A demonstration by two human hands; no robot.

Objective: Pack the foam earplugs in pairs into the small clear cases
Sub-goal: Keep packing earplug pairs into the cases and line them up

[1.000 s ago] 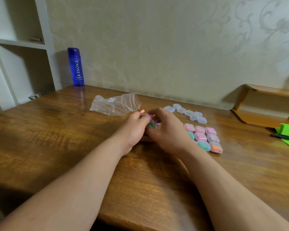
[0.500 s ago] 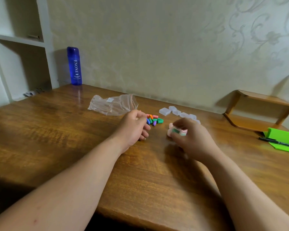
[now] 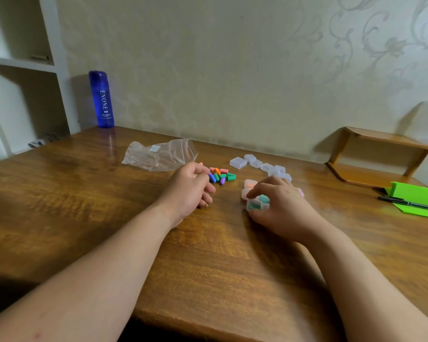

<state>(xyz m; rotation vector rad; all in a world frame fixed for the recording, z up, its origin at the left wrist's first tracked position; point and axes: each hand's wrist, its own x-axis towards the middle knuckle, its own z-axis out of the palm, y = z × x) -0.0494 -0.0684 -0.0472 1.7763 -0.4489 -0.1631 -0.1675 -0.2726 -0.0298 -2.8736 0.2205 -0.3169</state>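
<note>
A small pile of loose foam earplugs in orange, pink, green, blue and purple lies mid-table. My left hand rests just left of the pile, fingers loosely curled, holding nothing. My right hand pinches a small clear case with green earplugs low over the table, at the front of the filled cases, most of them hidden under the hand. Several empty clear cases lie in a row behind.
An empty zip bag lies behind my left hand. A blue bottle stands at the back left by white shelves. At the right are a wooden rack, a green pad and a black pen.
My hands have parted. The right hand carried the green-filled case rightward and down toward the filled cases. The left hand stayed by the loose pile, which is now uncovered.
</note>
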